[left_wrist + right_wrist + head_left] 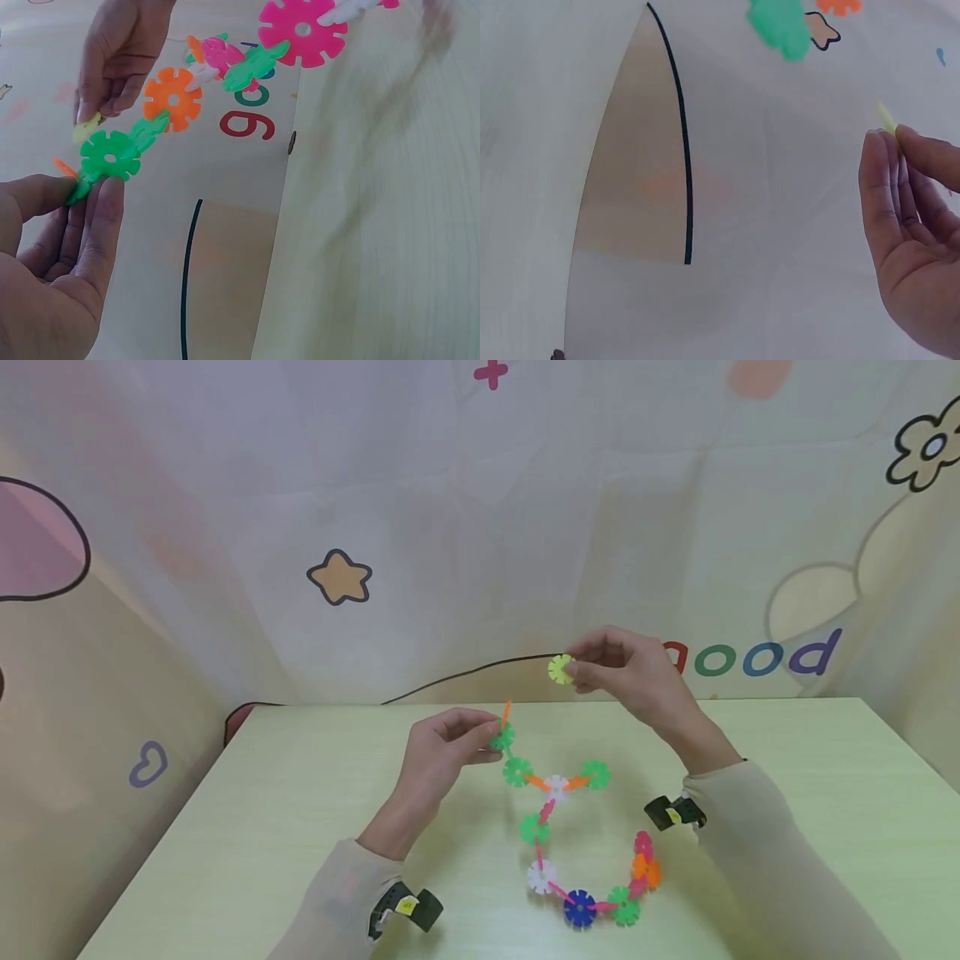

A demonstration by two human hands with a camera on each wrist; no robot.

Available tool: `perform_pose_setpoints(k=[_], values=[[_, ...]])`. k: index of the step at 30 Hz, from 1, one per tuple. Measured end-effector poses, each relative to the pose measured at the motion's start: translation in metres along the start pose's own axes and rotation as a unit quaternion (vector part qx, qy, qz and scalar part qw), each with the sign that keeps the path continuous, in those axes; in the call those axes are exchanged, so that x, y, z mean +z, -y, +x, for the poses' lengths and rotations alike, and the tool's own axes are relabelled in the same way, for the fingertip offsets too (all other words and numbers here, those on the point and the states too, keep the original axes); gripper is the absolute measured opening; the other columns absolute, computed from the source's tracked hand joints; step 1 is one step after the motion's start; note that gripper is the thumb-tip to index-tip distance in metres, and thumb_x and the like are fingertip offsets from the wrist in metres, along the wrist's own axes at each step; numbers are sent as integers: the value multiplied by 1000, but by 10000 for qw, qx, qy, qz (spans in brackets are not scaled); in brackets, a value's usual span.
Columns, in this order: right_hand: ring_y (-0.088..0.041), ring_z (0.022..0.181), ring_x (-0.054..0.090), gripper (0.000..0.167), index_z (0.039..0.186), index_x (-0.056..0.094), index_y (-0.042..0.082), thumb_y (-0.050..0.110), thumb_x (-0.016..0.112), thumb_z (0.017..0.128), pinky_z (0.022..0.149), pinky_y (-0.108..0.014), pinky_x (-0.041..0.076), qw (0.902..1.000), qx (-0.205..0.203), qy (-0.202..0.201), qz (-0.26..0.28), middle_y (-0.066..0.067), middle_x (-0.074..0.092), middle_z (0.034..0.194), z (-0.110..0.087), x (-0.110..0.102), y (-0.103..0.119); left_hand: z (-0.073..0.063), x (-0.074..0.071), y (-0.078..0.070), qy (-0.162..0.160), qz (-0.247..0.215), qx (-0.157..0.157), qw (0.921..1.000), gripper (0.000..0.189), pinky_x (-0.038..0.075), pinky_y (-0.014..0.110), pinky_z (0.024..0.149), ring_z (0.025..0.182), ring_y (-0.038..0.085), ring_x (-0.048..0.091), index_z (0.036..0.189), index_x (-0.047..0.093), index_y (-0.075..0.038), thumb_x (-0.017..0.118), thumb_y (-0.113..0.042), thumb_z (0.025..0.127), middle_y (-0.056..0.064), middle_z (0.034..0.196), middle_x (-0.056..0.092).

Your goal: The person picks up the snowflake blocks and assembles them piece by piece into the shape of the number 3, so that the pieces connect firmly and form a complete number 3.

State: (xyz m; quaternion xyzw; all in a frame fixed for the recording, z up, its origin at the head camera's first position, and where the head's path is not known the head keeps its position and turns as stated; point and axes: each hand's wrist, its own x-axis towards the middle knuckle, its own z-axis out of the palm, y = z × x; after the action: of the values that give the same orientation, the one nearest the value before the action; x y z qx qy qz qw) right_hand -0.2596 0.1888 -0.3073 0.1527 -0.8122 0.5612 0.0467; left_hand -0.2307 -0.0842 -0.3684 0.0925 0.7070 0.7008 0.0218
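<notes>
My left hand (444, 753) pinches a green snowflake disc (501, 737) at the upper end of a linked chain of discs. An orange disc (507, 712) sticks up from that green one, seen edge-on. Below, the chain hangs in a curve with green, orange, white and pink discs, a dark blue disc (580, 909) near its bottom and a pink disc (643, 843) at the far end. Between thumb and fingers, my right hand (636, 681) holds a single yellow disc (559, 669), apart from the orange disc. The right wrist view shows this yellow disc (886, 118) nearly edge-on.
The pale wooden table (247, 827) lies beneath both hands. Behind it hangs a printed cloth (465, 568) with a star, a flower and coloured letters. Each sleeve carries a small black wrist camera, one on the left (408, 906) and one on the right (675, 812).
</notes>
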Motion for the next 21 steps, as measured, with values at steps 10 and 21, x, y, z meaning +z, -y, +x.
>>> perform_pose_setpoints(k=[10,21], values=[[-10,86,78,24,121,74,0,14,78,103,90,-23,66,9992,-276,-136,262,9,79,99,-7,21,1,0,0,-2,83,15,91,9999,21,69,34,95,80,8,80,119,77,6,76,-7,103,0,100,79],[-13,90,80,23,125,82,12,20,77,104,98,-27,63,9992,-374,-158,-18,-2,83,112,-9,37,-2,-1,2,-1,144,22,30,9999,20,68,36,99,80,11,81,118,79,2,76,-9,102,-2,100,79]])
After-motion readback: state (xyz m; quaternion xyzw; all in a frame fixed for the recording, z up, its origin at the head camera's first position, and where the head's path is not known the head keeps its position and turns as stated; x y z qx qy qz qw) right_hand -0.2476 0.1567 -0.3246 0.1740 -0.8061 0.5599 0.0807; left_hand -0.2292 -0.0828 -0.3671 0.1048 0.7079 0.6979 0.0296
